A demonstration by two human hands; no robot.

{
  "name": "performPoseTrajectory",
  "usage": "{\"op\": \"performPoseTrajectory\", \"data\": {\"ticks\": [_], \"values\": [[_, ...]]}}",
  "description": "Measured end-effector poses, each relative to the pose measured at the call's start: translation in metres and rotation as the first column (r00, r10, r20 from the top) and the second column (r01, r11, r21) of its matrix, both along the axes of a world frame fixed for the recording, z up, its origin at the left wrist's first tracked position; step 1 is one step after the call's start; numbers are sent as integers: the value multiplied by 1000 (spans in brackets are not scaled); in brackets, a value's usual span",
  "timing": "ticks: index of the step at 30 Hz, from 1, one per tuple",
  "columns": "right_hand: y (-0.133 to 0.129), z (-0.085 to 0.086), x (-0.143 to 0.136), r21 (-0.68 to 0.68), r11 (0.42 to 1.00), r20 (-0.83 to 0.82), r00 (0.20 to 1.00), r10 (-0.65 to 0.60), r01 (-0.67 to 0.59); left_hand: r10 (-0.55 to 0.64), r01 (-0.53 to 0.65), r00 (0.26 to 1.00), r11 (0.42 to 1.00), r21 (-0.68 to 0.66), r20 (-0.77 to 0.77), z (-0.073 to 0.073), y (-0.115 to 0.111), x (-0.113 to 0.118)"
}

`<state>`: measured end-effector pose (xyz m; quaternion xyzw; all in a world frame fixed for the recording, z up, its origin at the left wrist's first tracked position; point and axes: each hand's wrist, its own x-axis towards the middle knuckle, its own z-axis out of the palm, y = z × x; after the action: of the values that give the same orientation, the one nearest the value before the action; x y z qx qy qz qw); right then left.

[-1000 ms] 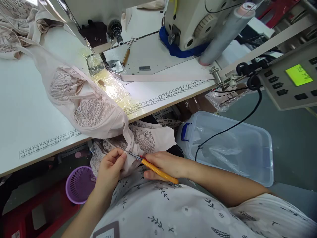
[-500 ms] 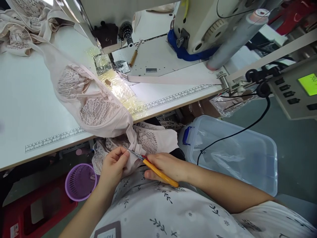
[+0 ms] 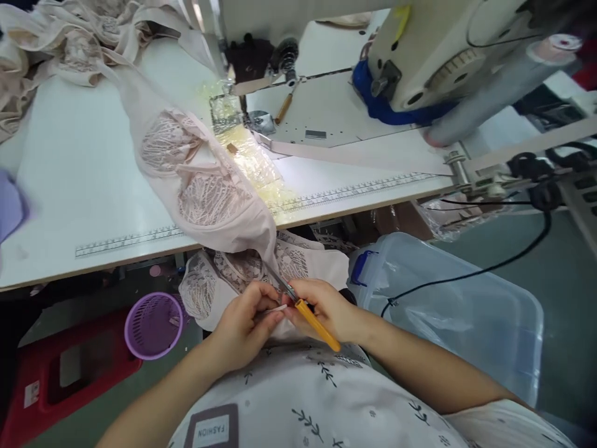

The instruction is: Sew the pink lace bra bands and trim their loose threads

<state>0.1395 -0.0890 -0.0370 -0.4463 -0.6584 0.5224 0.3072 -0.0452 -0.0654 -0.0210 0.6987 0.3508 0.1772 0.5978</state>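
A pale pink lace bra (image 3: 214,196) lies across the table's front edge, its near end hanging down toward my hands. My right hand (image 3: 324,305) is closed around scissors with an orange handle (image 3: 319,326), their blades pointing up and left over the fabric. Beside it, my left hand (image 3: 249,320) pinches a thin pale strip (image 3: 278,308) between thumb and fingers. The two hands nearly meet at the fingertips, above more lace bra pieces (image 3: 200,289) gathered at my lap. Whether the strip joins the bra is hidden by my fingers.
A sewing machine (image 3: 415,56) stands at the back of the white table (image 3: 84,168). More lace garments (image 3: 79,50) are heaped at the far left. Below the table are a purple basket (image 3: 153,326), a red stool-like object (image 3: 37,398) and a clear plastic bin (image 3: 466,323).
My left hand has moved right, close to my right hand, and now pinches a thin strip. The scissors point more steeply upward. The view has shifted, and a purple shape appears at the left edge.
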Motion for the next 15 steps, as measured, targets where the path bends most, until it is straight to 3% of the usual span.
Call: {"op": "performPoseTrajectory", "data": {"ticks": [3, 5, 8, 10, 15], "values": [[-2, -4, 4, 167, 986, 101, 995, -26, 8, -66, 107, 986, 954, 280, -152, -1, 1, -5], [-3, -3, 14, 268, 963, 195, 978, -71, 16, -60, 220, 942, 853, 473, -330, -2, 5, -14], [-4, 7, 34, 338, 939, 282, 946, -159, 57, 27, 337, 855, 730, 594, -518, -2, 14, -37], [-6, 16, 47, 367, 922, 308, 919, -245, 123, 98, 322, 827, 724, 609, -554, 0, 20, -53], [-13, 21, 69, 375, 878, 354, 830, -431, 296, 117, 206, 857, 815, 541, -502, 13, 31, -71]]}}
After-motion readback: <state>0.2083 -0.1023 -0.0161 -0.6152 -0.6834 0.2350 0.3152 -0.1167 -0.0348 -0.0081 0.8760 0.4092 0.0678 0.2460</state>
